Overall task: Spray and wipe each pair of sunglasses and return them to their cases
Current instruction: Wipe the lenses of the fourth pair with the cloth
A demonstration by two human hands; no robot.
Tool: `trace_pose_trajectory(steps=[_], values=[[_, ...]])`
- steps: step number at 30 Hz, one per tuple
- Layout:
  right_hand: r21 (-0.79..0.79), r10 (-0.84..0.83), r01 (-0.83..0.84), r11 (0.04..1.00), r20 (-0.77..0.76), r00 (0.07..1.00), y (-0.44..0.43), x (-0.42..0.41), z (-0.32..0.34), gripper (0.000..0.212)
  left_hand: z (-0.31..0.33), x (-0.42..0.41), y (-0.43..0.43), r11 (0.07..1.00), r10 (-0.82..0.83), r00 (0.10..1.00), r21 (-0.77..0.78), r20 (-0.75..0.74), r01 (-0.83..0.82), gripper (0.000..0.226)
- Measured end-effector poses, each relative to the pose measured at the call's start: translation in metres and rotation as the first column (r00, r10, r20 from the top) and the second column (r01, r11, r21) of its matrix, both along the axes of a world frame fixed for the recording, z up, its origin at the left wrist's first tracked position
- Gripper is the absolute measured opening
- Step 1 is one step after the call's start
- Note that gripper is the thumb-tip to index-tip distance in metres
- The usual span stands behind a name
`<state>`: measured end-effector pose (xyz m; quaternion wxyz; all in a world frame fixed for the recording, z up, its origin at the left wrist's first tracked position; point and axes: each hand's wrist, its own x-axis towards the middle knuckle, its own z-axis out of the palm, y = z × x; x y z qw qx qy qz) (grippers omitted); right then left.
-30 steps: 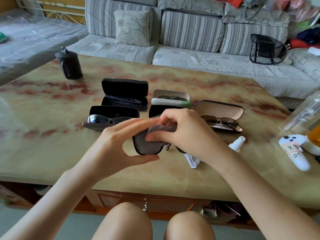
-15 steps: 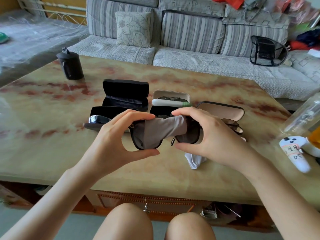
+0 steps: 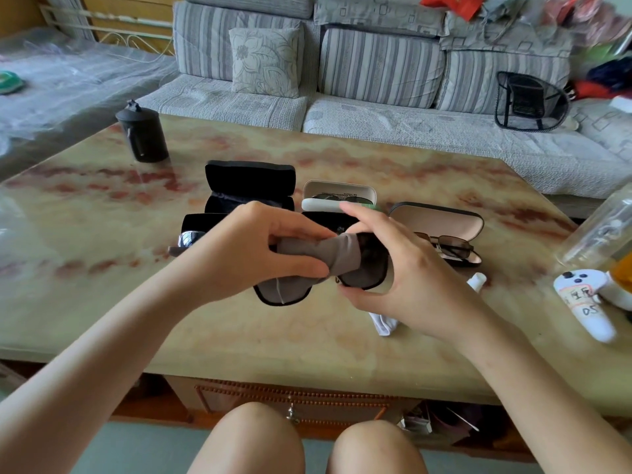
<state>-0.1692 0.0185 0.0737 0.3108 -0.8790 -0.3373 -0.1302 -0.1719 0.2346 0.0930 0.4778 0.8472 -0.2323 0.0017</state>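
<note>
Black and lidded, a canister (image 3: 143, 136) stands near the far left corner of the marble tabletop (image 3: 102, 302). Toward the middle sit 2 open black cases, the far one (image 3: 249, 181) and the near one (image 3: 198, 221) with dark glasses in it. Above the middle of the tabletop, the left hand (image 3: 253, 251) curls its fingers round a grey cloth (image 3: 318, 251) wrapped over the black-framed sunglasses (image 3: 367, 271). The right hand (image 3: 420, 278) pinches their right lens rim between thumb and fingers. Behind lie a white case (image 3: 338, 189) and a tan-lined case (image 3: 441, 220). A white spray bottle (image 3: 477, 280) shows beside the right wrist, and a white controller (image 3: 588, 302) lies near the right edge.
</note>
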Motion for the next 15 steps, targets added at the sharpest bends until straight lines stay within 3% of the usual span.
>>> trace_pose_trajectory(steps=[4, 9, 15], values=[[0.044, -0.039, 0.034, 0.998, 0.107, 0.993, -0.005, 0.003, -0.003, 0.073, -0.002, 0.008, 0.010, 0.997, 0.063, 0.997, -0.046, -0.039, -0.065, 0.027], [0.061, -0.080, 0.075, 0.995, 0.076, 0.994, -0.012, 0.005, -0.008, 0.057, -0.004, 0.011, 0.020, 0.996, 0.087, 0.994, -0.022, -0.068, -0.089, 0.016], [0.076, -0.086, 0.084, 0.994, 0.017, 0.996, -0.012, 0.005, -0.013, 0.054, -0.007, 0.010, 0.019, 0.997, 0.056, 0.998, 0.049, -0.022, -0.055, 0.024]])
